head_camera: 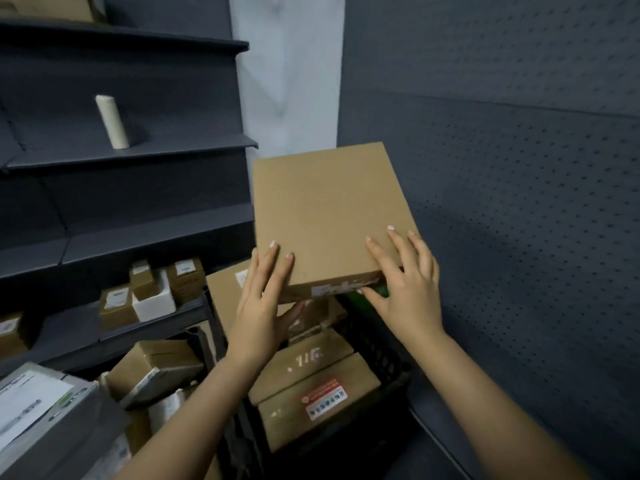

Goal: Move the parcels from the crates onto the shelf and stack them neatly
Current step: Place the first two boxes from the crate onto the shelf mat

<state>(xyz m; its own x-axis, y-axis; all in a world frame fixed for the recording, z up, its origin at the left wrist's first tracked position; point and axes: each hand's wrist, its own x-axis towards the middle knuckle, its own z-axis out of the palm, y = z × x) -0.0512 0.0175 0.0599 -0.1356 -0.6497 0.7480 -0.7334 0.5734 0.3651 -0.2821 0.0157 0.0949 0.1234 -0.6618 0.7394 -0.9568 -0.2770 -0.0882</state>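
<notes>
Parcel [325, 216], a flat brown cardboard box, is held in the air above the black crate [391, 362], just right of the shelf [138, 230] and touching neither. The left hand [263, 306] pinches its near left corner, fingers laid flat on the top face and thumb tucked underneath. The right hand [405, 289] grips the near right corner the same way, fingers spread on top and thumb under the near edge. A torn pale label runs along that near edge. Inside the crate lie more brown parcels [311, 362]; the one nearest the crate's front edge bears a red and white sticker [323, 398]. Towards the right end of the lower shelf board stand small labelled boxes [185, 278] and an open white box [154, 299]. A cream roll [112, 121] stands upright on a higher board. A grey box [41, 407] with a white sheet on top sits at the lower left, in front of the shelf
</notes>
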